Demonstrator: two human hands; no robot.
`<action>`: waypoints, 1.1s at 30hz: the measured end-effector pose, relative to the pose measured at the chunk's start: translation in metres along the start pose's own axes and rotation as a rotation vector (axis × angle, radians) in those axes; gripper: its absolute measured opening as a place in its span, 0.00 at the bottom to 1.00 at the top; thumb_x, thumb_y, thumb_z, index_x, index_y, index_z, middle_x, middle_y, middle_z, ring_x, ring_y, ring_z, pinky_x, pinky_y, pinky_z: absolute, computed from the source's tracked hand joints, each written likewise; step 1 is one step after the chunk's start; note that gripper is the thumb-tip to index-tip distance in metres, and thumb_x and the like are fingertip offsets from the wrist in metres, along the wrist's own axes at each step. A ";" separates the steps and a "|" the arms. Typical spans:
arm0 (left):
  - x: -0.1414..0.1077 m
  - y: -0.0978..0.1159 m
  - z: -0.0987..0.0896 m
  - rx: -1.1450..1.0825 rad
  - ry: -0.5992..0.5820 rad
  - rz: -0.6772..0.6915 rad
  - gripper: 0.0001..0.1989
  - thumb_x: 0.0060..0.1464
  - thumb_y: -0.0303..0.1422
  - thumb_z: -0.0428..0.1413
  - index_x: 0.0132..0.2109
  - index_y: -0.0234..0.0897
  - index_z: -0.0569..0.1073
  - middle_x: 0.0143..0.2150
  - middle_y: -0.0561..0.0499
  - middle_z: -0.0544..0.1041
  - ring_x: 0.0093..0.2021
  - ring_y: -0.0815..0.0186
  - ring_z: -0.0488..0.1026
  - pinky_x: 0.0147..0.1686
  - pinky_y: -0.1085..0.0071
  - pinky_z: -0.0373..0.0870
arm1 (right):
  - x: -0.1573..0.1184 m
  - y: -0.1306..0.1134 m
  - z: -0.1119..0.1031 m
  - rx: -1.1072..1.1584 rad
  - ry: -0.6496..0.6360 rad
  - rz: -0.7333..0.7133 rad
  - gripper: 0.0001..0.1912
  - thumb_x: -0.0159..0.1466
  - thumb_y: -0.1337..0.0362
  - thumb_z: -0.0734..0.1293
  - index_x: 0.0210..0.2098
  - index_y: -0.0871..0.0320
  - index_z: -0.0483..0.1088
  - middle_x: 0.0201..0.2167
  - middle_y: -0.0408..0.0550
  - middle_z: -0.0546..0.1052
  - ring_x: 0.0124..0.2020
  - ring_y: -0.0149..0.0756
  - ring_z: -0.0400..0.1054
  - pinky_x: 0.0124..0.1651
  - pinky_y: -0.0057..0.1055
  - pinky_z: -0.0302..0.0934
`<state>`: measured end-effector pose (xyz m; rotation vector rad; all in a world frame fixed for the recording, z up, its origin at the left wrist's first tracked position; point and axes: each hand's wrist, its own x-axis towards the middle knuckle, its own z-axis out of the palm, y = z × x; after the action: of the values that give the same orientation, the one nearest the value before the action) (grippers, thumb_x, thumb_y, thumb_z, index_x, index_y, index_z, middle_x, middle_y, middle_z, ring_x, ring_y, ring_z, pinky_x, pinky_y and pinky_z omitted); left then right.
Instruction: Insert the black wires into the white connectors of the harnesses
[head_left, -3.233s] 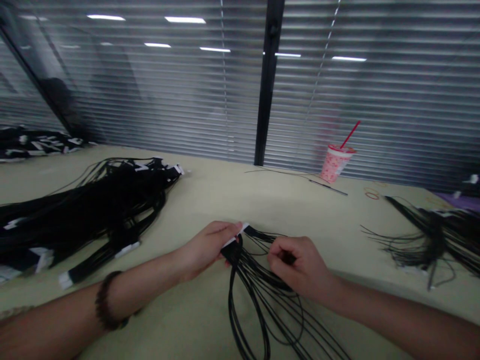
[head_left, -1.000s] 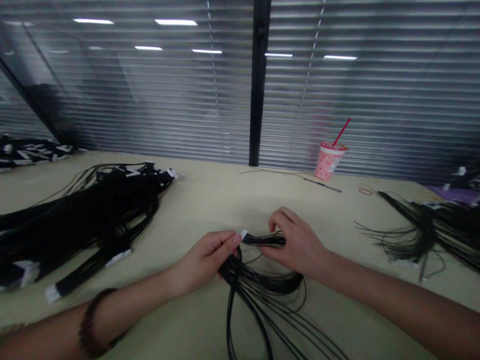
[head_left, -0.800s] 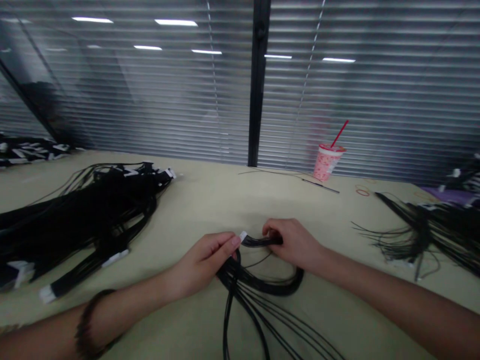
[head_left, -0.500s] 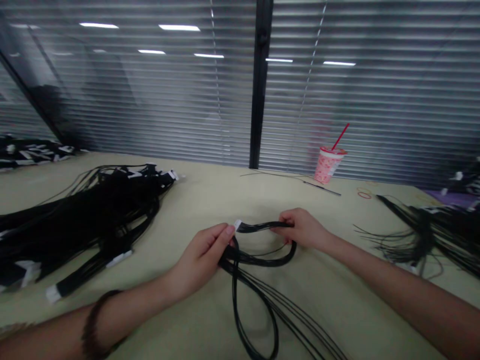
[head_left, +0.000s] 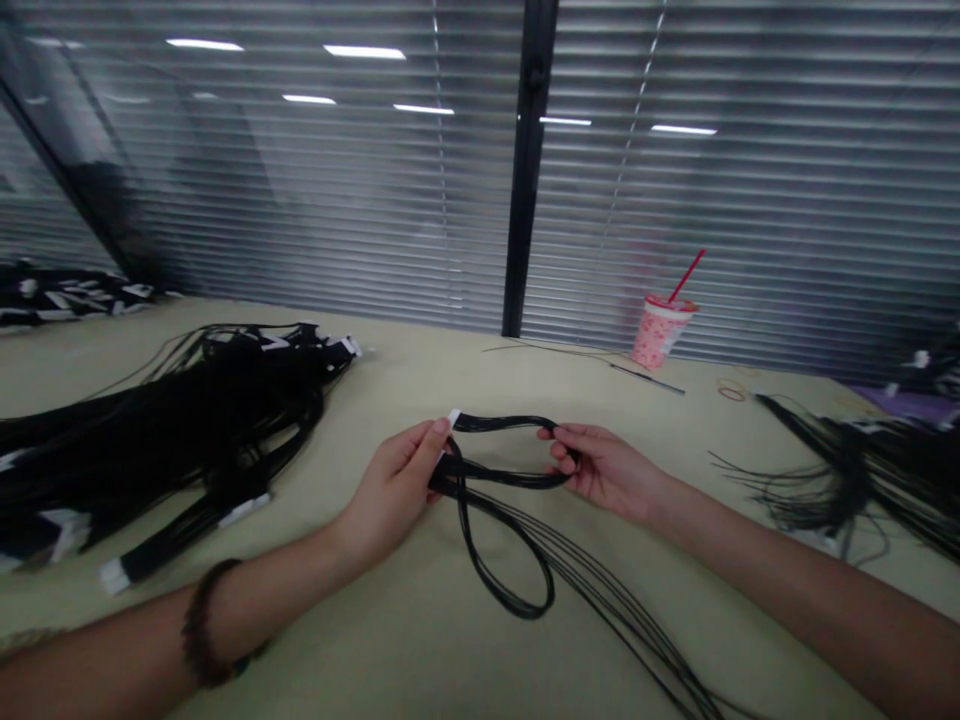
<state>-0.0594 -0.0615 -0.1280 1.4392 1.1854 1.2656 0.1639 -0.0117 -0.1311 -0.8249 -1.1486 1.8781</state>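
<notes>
My left hand (head_left: 401,480) is closed on a black wire harness (head_left: 510,478), its thumb pressed against a white connector (head_left: 453,418) at one end. From this grip a loop of wires hangs down, and several loose strands trail to the lower right. My right hand (head_left: 604,465) has its fingers closed round the far bend of the harness, right of my left hand. The wires stretch between both hands above the table (head_left: 352,640).
A large pile of black wire harnesses (head_left: 172,430) lies on the left. More wires (head_left: 847,460) lie on the right. Towards the window stand a pink cup (head_left: 660,330) with a straw, a pen (head_left: 646,378) and rubber bands (head_left: 730,390).
Both hands have risen a little with the harness, the left also shifting left. The hanging loop has come up off the frame's lower edge. My right hand has turned, showing more of its fingers.
</notes>
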 end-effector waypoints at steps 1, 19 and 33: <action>0.000 0.000 0.001 -0.001 -0.004 -0.007 0.17 0.56 0.42 0.44 0.27 0.35 0.62 0.20 0.57 0.59 0.20 0.74 0.55 0.19 0.78 0.53 | 0.000 0.000 0.001 -0.004 -0.006 0.007 0.08 0.60 0.69 0.59 0.37 0.66 0.66 0.18 0.38 0.65 0.17 0.19 0.61 0.29 0.20 0.62; 0.000 0.000 0.000 0.197 -0.086 -0.036 0.18 0.56 0.44 0.43 0.26 0.35 0.62 0.19 0.58 0.57 0.19 0.74 0.54 0.18 0.77 0.50 | -0.014 0.009 0.010 -1.094 0.181 -0.733 0.20 0.52 0.73 0.62 0.45 0.60 0.65 0.46 0.53 0.61 0.49 0.38 0.55 0.52 0.37 0.49; 0.001 0.003 -0.003 0.210 -0.027 -0.002 0.18 0.56 0.44 0.44 0.25 0.35 0.63 0.18 0.58 0.58 0.19 0.73 0.55 0.18 0.77 0.51 | -0.029 -0.009 0.015 -1.539 -0.454 -0.479 0.08 0.49 0.73 0.59 0.15 0.62 0.60 0.13 0.35 0.53 0.15 0.20 0.46 0.20 0.20 0.44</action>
<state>-0.0619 -0.0613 -0.1245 1.6005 1.3326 1.1434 0.1682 -0.0405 -0.1129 -0.6950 -2.8083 0.4996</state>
